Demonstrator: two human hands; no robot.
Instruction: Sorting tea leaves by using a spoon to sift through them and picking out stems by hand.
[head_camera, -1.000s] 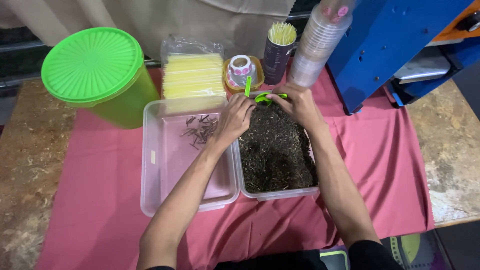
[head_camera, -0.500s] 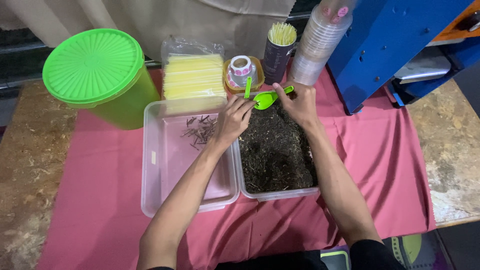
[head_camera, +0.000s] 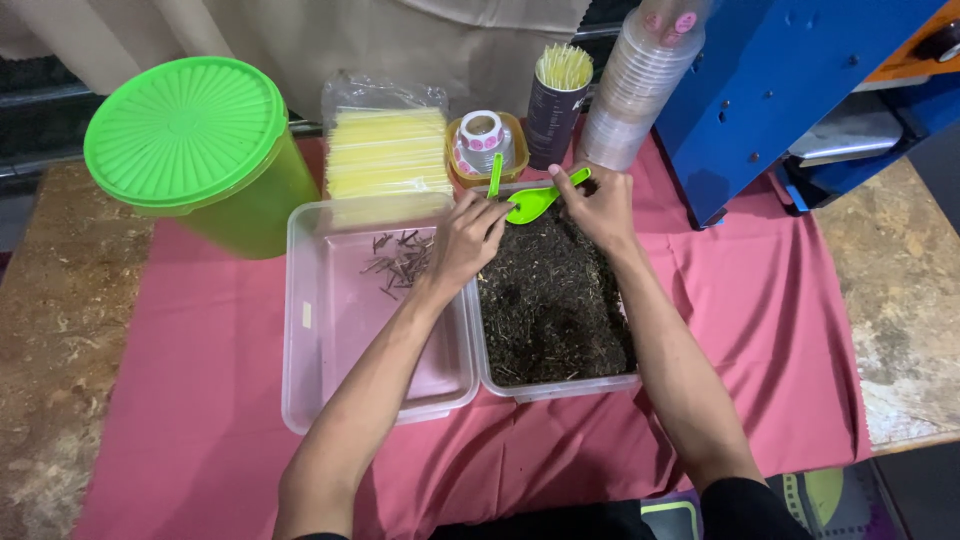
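Pink cloth (head_camera: 200, 400) is covering the desk, carrying two clear tubs: one (head_camera: 340, 350) lying toward the left edge with a few dark twigs (head_camera: 400, 262), one (head_camera: 555, 385) full of dark leaf bits (head_camera: 550, 300). Right hand (head_camera: 598, 208) is gripping one green scoop (head_camera: 532, 200) over the far end; left hand (head_camera: 465, 238) is pinching narrowly beside it. One green lidded bucket (head_camera: 190, 140), one cup stack (head_camera: 635, 85), and a straw pack (head_camera: 388, 150) are crowding the far edge.

The green scoop (head_camera: 535, 198), a second ago low against the dark dried leaves (head_camera: 550, 300) under both hands, now sits lifted above the heap, its handle raised toward the stacked cups. The right hand (head_camera: 598, 205) has risen with it; the left hand (head_camera: 468, 238) has eased slightly back.
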